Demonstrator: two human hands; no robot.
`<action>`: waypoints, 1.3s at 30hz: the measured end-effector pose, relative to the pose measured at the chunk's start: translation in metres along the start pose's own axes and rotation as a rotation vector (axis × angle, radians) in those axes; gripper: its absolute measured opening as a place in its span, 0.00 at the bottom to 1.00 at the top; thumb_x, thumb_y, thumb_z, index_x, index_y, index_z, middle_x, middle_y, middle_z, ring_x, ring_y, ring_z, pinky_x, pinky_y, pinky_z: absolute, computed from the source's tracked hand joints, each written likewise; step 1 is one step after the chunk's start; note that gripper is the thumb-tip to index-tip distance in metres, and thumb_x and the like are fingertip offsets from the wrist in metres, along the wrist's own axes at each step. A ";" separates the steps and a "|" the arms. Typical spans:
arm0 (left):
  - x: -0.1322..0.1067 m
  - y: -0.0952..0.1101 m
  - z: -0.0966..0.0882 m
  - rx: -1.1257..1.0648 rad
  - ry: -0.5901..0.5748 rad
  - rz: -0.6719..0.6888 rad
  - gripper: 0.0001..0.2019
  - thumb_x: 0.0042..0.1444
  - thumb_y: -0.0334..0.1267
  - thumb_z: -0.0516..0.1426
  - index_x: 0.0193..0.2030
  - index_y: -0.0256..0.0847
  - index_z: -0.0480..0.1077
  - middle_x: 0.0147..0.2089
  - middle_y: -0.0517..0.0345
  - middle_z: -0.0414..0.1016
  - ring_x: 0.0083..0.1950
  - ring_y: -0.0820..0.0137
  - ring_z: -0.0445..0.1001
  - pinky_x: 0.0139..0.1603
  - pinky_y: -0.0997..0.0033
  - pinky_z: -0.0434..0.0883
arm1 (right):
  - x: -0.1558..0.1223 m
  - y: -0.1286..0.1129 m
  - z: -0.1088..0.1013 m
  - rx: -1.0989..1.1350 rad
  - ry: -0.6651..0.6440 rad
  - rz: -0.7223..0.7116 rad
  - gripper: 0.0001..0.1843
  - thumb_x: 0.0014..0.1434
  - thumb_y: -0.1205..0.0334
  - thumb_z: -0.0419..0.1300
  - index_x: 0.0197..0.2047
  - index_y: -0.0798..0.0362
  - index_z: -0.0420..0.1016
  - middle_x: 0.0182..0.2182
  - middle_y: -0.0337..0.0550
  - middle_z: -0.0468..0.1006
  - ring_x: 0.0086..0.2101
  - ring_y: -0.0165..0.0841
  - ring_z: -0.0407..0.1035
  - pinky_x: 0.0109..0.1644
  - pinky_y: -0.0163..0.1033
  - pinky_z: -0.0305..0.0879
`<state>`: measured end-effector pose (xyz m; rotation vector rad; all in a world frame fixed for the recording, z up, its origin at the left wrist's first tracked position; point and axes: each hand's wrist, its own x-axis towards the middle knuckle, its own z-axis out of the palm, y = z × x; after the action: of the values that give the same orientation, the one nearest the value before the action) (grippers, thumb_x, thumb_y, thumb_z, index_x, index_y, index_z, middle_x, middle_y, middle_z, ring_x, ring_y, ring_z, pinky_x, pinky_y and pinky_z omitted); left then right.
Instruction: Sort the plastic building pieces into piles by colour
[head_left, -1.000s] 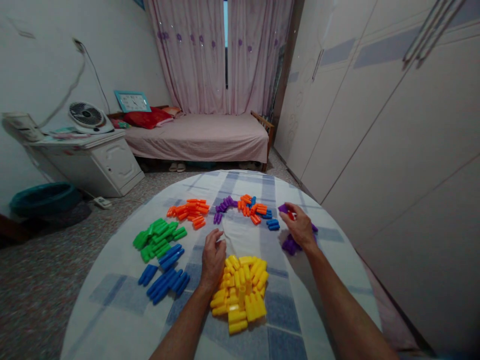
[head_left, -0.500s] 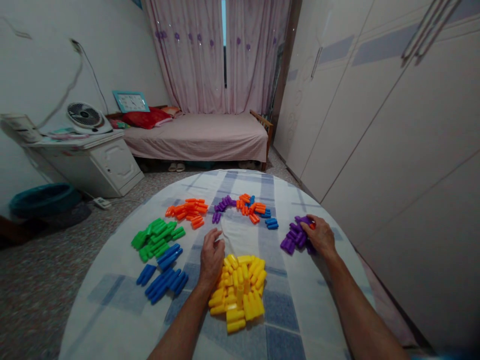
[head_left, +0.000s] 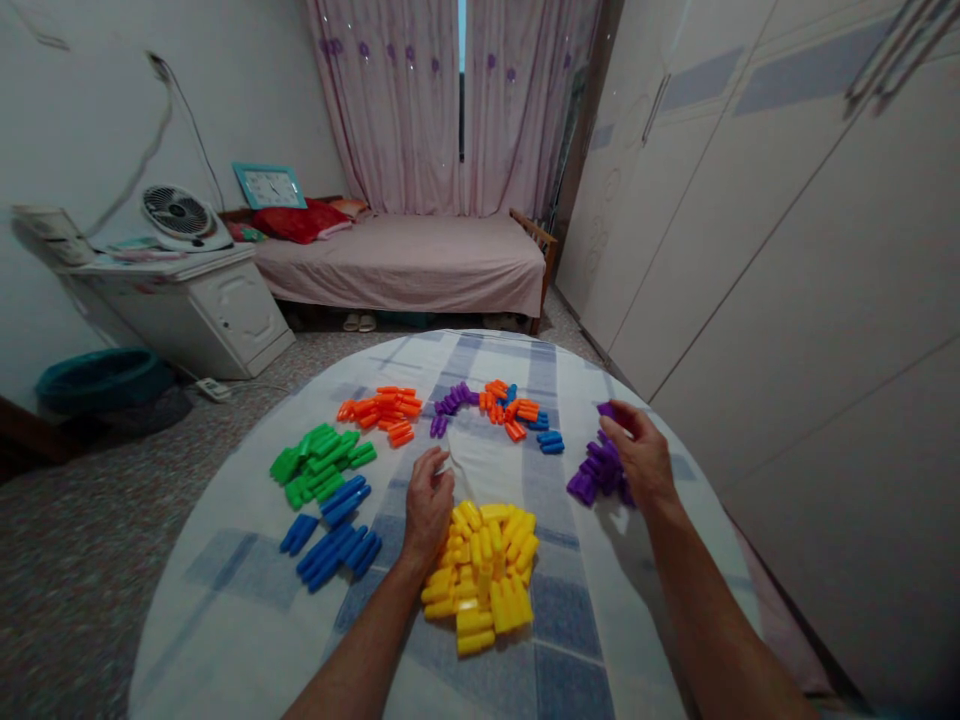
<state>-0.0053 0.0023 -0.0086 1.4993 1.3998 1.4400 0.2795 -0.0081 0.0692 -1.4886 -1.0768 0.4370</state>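
Observation:
My right hand (head_left: 641, 460) pinches a purple plastic toy piece (head_left: 606, 409) between thumb and fingertips, just above a heap of purple pieces (head_left: 596, 470). My palm and fingers hide part of that heap. My left hand (head_left: 429, 500) rests at the left edge of a large yellow pile (head_left: 480, 575), its fingers loosely bent and apart, with nothing visible in them. Left of it lie blue pieces (head_left: 330, 555) and green pieces (head_left: 319, 465). Beyond my left hand are an orange pile (head_left: 382, 410) and a row of joined purple pieces (head_left: 454, 400).
Mixed orange and blue pieces (head_left: 510, 408) lie toward the far side of the round table, whose cloth (head_left: 585, 660) is checked. A wardrobe (head_left: 810, 300) stands on the right. Behind are a bed (head_left: 405, 255) and a cabinet (head_left: 240, 310) with a fan (head_left: 184, 215).
My right hand has risen slightly from the purple heap with a purple piece in its fingertips. My left hand stays beside the yellow pile. The whole view has shifted slightly.

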 end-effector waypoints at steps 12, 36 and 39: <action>-0.004 0.012 0.000 -0.280 -0.267 -0.123 0.18 0.52 0.43 0.58 0.48 0.38 0.69 0.45 0.50 0.75 0.44 0.68 0.74 0.45 0.67 0.71 | -0.062 -0.028 0.121 0.811 -0.669 0.455 0.23 0.43 0.58 0.67 0.44 0.48 0.73 0.39 0.39 0.78 0.42 0.35 0.70 0.49 0.42 0.64; -0.002 0.019 0.000 -0.200 -0.254 -0.097 0.15 0.46 0.40 0.60 0.41 0.37 0.68 0.34 0.58 0.74 0.33 0.73 0.71 0.36 0.74 0.67 | -0.076 -0.030 0.149 0.756 -0.561 0.299 0.19 0.43 0.57 0.68 0.41 0.48 0.72 0.39 0.38 0.75 0.43 0.33 0.68 0.51 0.41 0.61; -0.004 0.016 0.001 -0.112 -0.249 -0.056 0.14 0.46 0.39 0.60 0.39 0.38 0.69 0.30 0.62 0.71 0.28 0.76 0.66 0.32 0.76 0.65 | -0.061 -0.040 0.140 0.789 -0.411 0.276 0.19 0.47 0.52 0.65 0.42 0.47 0.70 0.41 0.39 0.75 0.43 0.33 0.68 0.49 0.41 0.62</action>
<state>0.0005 -0.0054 0.0054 1.4984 1.1823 1.2292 0.1249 0.0183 0.0541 -0.8439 -0.8464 1.2445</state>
